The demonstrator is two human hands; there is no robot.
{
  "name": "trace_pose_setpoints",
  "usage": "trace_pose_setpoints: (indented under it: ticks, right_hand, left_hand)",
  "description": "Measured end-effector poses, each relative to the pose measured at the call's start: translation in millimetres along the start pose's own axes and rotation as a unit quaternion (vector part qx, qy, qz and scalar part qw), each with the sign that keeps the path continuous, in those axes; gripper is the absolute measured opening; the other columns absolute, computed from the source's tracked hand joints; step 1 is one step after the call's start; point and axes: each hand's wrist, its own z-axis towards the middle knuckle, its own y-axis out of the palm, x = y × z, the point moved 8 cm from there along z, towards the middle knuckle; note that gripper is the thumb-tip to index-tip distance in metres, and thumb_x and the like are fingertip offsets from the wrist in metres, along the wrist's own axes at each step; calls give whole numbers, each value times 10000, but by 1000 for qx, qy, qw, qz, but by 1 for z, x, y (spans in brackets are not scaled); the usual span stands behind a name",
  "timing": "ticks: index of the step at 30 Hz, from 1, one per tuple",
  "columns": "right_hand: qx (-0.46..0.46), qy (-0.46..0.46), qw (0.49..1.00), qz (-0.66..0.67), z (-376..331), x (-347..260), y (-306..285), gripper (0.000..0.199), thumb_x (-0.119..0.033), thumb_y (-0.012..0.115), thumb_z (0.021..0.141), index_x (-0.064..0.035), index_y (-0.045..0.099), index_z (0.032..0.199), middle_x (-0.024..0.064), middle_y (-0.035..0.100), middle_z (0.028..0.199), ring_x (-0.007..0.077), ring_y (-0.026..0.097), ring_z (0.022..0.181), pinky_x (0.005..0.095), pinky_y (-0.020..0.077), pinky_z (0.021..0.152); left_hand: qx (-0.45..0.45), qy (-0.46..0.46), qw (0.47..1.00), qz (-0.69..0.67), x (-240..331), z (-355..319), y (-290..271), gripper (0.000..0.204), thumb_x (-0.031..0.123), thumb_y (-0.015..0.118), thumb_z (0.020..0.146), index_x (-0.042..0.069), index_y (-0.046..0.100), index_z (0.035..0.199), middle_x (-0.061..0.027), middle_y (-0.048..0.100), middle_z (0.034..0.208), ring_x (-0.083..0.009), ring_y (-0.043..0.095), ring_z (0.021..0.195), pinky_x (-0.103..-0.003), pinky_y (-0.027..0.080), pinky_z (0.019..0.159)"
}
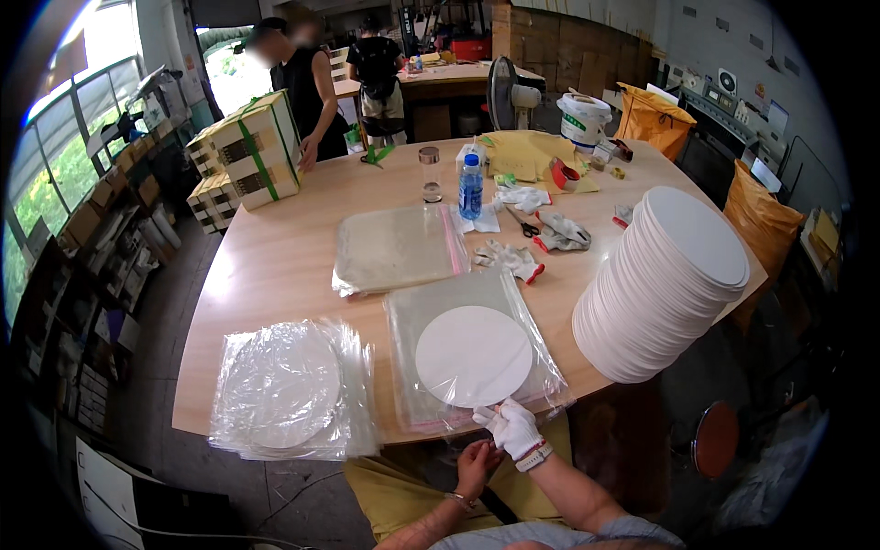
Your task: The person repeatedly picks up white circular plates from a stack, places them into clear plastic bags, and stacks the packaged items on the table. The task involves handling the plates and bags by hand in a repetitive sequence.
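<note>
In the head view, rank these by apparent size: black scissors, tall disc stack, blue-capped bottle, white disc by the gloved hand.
Largest to smallest, as pictured:
1. Disc stack
2. White disc
3. Blue-capped bottle
4. Black scissors

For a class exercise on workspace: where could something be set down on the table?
Broad: the left tabletop between strapped boxes, wrapped discs and rear bag stack. Narrower: the strip between the tall disc stack and the front bag pile. Crowded: around the bottle, gloves and scissors.

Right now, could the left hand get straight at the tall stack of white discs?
Probably not directly: the gloved right hand and its forearm lie between the bare left hand and the stack on the right.
</note>
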Motion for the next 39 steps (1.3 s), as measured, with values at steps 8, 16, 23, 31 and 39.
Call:
trace_pose_setpoints:
  ticks: [8, 16, 23, 31, 39]
  right_hand:
    - [25, 0, 1000, 19, -9, 6, -8, 280, -59, 381, 872, 22, 398, 1139, 214, 472, 1142, 418, 517, 1042, 567, 430, 888]
    - [40, -102, 782, -614, -30, -127, 5, 194, -111, 457, 851, -10, 571, 971, 125, 638, 858, 235, 622, 767, 348, 508, 671]
    - [36, -340, 576, -742, -35, -140, 17, 144, -90, 558, 775, 2, 579, 883, 134, 592, 768, 299, 578, 731, 371, 463, 668]
    - [-192, -295, 533, -770, -58, 32, 81, 117, -165, 636, 662, -81, 573, 714, 70, 527, 826, 271, 545, 788, 374, 479, 644]
    - [-350, -229, 428, -801, -68, 49, 86, 160, -213, 584, 710, -67, 586, 776, 101, 538, 841, 284, 558, 747, 387, 486, 613]
  left_hand:
    - [19, 68, 996, 58, 27, -5, -14, 303, 193, 564, 882, 49, 475, 1132, -58, 586, 1055, -145, 584, 923, -265, 488, 740]
    - [41, -15, 984, 175, 77, -8, -66, 216, 255, 507, 918, 44, 548, 943, -67, 618, 857, -190, 622, 789, -310, 512, 689]
    - [63, -65, 992, 87, 63, -19, -62, 335, 332, 513, 911, 71, 553, 1116, -51, 595, 1081, -157, 584, 982, -307, 463, 803]
    - [38, -106, 992, 54, 39, -35, -82, 388, 350, 461, 932, 12, 594, 1070, -56, 613, 1027, -146, 574, 957, -292, 456, 840]
    - [133, -71, 981, 124, 54, -33, -75, 352, 255, 422, 877, -28, 598, 990, -95, 643, 973, -215, 631, 843, -303, 493, 737]
